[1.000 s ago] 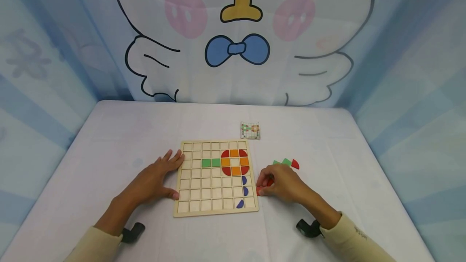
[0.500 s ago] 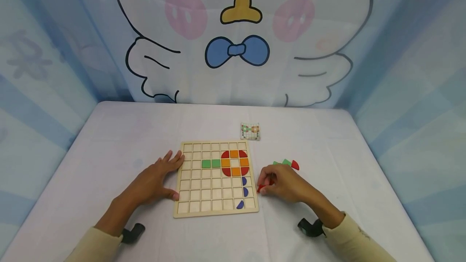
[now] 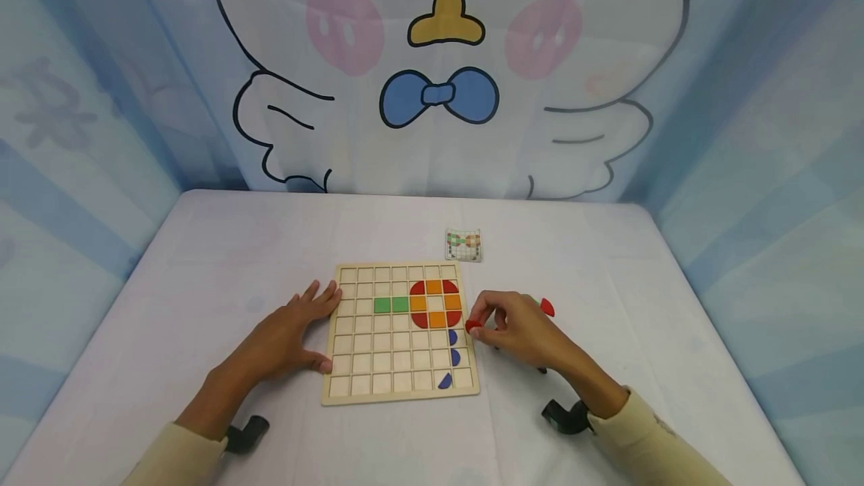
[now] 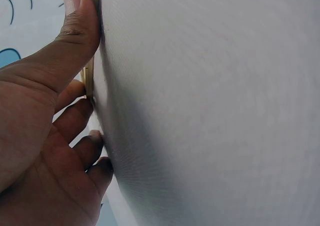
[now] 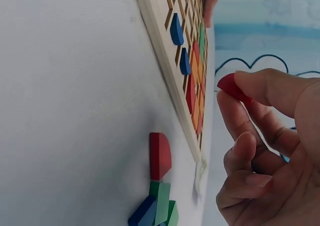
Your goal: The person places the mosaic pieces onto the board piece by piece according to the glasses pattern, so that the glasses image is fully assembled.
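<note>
A wooden grid board [image 3: 374, 362] lies on the table. My left hand [image 3: 286, 332] rests at its left edge with fingers and thumb spread, touching the frame. Thumb and fingers of my right hand [image 3: 518, 328] pinch a red quarter-circle piece [image 5: 234, 87] beside the board's right edge. In the grid, several red quarter-circles [image 3: 418, 287] and orange squares [image 3: 437, 319] form a ring, with green squares [image 3: 382, 305] to its left. Three blue half-circle pieces [image 3: 455, 357] sit below the ring, the lowest one tilted.
A small printed pattern card [image 3: 463, 244] lies behind the board's far right corner. On the table right of the board are loose pieces: a red one [image 5: 161, 156], green ones [image 5: 162, 201] and a blue one [image 5: 143, 211]. A cartoon-printed curtain [image 3: 439, 148] hangs behind the table.
My right hand has brought the red quarter-circle from the table up and left to the board's right edge. The left hand has stayed in place.
</note>
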Motion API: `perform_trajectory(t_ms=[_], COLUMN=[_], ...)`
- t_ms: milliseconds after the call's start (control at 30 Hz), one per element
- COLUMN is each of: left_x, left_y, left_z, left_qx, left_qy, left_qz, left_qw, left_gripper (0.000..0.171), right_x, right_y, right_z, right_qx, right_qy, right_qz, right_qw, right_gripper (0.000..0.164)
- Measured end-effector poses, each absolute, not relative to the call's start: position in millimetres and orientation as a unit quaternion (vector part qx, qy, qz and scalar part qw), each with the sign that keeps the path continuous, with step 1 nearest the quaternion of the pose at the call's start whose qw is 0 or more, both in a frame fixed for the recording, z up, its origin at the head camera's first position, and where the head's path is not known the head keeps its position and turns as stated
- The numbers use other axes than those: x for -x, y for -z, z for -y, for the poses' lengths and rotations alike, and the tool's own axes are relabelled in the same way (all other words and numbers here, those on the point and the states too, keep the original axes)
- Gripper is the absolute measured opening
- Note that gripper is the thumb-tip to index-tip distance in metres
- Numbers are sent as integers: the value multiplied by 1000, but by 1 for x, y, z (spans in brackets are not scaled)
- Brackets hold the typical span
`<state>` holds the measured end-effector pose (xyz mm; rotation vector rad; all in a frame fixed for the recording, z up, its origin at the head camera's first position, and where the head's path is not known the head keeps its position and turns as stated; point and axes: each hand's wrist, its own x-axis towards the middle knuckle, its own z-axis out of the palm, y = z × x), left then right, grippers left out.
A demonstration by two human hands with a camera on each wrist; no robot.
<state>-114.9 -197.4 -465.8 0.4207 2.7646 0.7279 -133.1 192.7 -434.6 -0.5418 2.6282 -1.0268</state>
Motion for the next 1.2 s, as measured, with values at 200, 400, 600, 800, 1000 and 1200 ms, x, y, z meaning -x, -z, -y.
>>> perform_trajectory(t_ms=[200,400,600,800,1000,1200], left_x=[115,115,115,115,115,114], left_y=[467,467,467,466,468,468], left_z=[198,198,198,197,198,198], left_qx=[-146,-142,-144,-143,-145,-145], left_qy=[-249,-250,-250,-249,-245,-243], left_qz=[-949,-949,-949,-950,-951,-952], left_qw=[124,126,124,124,121,120], left_gripper=[124,124,123,123,124,124], right_x=[137,142,147,152,157,162], right_y=[432,430,429,428,428,432], right_z=[-181,-170,-160,-148,-137,-128], right_qx=[187,191,188,183,175,178], right_qy=[372,384,395,414,420,424], right_qz=[-901,-898,-896,-889,-888,-885], right_qw=[122,101,78,72,67,69], right_gripper=[17,18,13,11,13,15])
